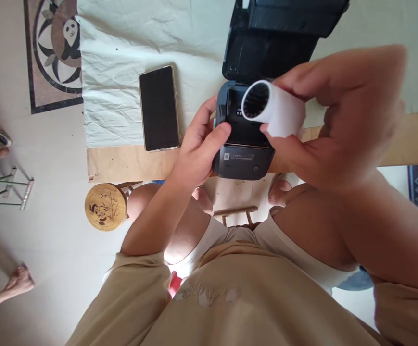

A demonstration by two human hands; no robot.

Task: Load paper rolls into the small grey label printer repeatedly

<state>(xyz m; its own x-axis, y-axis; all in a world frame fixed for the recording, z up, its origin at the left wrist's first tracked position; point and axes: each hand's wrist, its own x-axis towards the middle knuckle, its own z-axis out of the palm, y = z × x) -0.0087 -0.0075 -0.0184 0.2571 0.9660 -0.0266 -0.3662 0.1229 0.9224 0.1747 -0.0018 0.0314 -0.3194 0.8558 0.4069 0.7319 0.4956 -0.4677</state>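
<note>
A dark label printer sits at the front edge of the table, its hinged lid swung up and back so the inner bay shows. My left hand grips the printer's left side, thumb over the rim and fingers along the outer wall. Between the thumb and fingers of my right hand is a white paper roll, tilted just above the bay with its hollow core facing left. Part of the bay is hidden behind the roll, and my right hand is slightly blurred.
A smartphone with a dark screen lies left of the printer on the pale cloth. The wooden table edge runs in front of me. A round panda stool stands at lower left. Other people's feet show at far left.
</note>
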